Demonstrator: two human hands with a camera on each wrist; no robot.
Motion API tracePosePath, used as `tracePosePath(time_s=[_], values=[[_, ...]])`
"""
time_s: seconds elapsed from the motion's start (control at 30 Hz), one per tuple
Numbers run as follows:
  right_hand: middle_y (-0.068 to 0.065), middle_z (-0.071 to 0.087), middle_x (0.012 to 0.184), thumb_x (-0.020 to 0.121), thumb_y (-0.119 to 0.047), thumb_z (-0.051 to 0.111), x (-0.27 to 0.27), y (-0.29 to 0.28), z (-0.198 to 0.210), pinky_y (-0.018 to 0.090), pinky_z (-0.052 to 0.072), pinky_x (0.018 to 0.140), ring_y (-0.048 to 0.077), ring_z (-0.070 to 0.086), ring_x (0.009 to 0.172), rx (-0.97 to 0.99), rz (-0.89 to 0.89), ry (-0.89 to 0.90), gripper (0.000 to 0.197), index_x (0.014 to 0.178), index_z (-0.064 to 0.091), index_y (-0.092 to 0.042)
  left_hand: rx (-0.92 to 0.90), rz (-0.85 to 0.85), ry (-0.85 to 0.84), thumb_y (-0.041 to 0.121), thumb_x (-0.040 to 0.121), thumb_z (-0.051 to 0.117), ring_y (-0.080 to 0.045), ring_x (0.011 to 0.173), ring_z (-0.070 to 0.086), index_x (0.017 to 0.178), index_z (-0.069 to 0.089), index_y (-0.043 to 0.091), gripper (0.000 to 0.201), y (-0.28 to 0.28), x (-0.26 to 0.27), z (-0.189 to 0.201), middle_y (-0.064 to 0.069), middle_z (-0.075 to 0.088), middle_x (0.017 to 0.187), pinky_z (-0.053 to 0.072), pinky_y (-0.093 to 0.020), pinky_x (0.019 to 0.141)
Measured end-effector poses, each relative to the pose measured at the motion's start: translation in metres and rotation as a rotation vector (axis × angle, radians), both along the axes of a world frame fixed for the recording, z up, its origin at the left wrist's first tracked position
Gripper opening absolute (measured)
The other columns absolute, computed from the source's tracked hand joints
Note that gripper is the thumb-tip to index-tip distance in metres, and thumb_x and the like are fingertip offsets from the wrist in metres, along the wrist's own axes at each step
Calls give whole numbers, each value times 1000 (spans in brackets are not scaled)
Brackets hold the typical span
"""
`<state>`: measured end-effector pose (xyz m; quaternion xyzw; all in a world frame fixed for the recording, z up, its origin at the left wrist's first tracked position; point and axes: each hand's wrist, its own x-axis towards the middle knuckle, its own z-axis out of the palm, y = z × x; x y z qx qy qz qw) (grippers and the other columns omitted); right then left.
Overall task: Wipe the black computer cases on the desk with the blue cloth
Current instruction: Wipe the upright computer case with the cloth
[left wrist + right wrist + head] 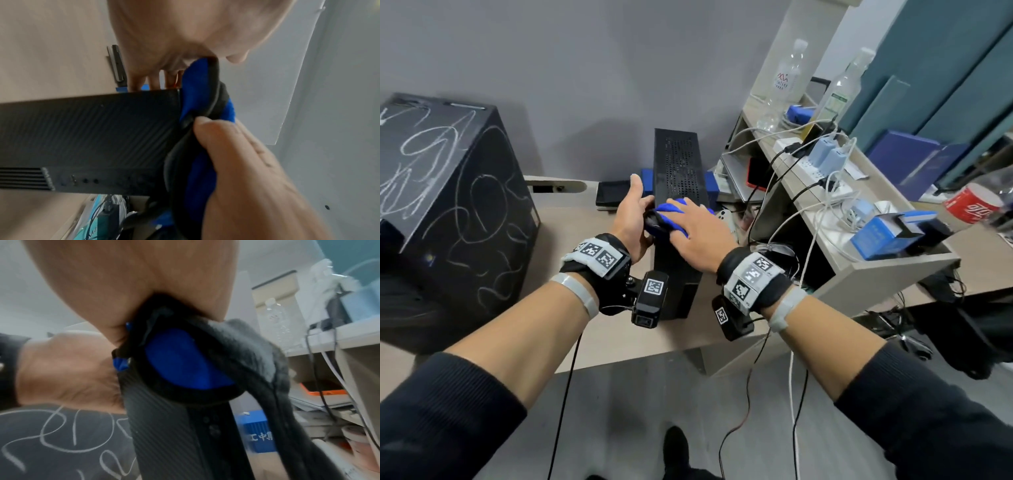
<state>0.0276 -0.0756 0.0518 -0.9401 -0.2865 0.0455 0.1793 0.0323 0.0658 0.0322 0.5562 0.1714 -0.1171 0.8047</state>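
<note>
A slim black computer case [677, 171] stands upright mid-desk, also seen in the wrist views [92, 129] [164, 426]. The blue cloth [669, 208], dark on its other side, lies over the near end of the case's top and hangs down its front [180, 363] [197, 178]. My right hand [695, 233] lies flat on the cloth with fingers spread, pressing it down. My left hand [631, 216] rests against the case's left side, fingers straight along it [141, 81], thumb pointing up. A large black case [448, 192] covered in white scribbles stands at the left.
A dark flat device [613, 193] and blue boxes [710, 186] sit behind the slim case. A shelf unit [859, 274] at the right carries bottles [786, 82], a power strip with chargers [822, 156], cables, a blue box [880, 236] and a red can [972, 202].
</note>
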Motion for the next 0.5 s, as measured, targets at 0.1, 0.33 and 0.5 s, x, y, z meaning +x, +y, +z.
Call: tracePosePath(time_s=[0.1, 0.33, 0.5], values=[[0, 39, 154, 88, -12, 45, -20, -1, -8, 41, 18, 120, 25, 25, 147, 37, 116, 23, 52, 137, 56, -24, -76, -10, 42, 77, 94, 23, -26, 118, 65, 133, 57, 14, 81, 5, -3, 0, -6, 68, 125, 51, -41, 97], [-8, 62, 128, 86, -9, 52, -40, 2, 7, 26, 40, 106, 11, 57, 118, 569, 71, 125, 51, 135, 52, -22, -188, 52, -12, 68, 98, 32, -30, 99, 67, 126, 59, 6, 74, 5, -22, -4, -17, 67, 111, 58, -35, 76], [-4, 58, 91, 94, -19, 57, -26, 41, 21, 33, 47, 80, 16, 59, 81, 771, -162, 86, 22, 109, 41, -17, -54, 141, -12, 80, 84, 40, -32, 113, 67, 125, 67, 16, 82, 31, -35, -5, -13, 70, 123, 47, -54, 103]])
